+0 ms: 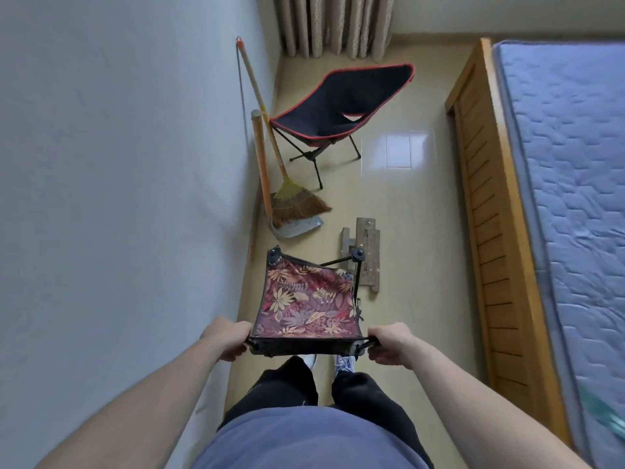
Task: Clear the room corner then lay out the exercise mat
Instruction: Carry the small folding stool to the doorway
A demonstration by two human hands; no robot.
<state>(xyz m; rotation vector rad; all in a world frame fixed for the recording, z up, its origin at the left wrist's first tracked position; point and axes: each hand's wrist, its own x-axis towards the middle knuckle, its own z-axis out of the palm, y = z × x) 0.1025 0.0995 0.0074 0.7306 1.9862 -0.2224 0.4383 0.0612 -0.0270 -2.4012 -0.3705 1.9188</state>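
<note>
A small folding stool (306, 304) with a dark red leaf-print fabric seat and black frame hangs in front of me above the floor. My left hand (228, 338) grips its near left corner. My right hand (390, 343) grips the near right corner bar. Farther on, a black camping chair (341, 103) with red trim stands near the room corner. A broom (291, 201) and a dustpan (297, 226) lean on the left wall. No exercise mat is in view.
A small low wooden stool (367, 253) lies on the tiled floor just beyond the folding stool. A wooden bed frame (487, 214) with a blue mattress (571, 184) fills the right side. Curtains (333, 25) hang at the far end. The white wall (118, 198) runs along the left.
</note>
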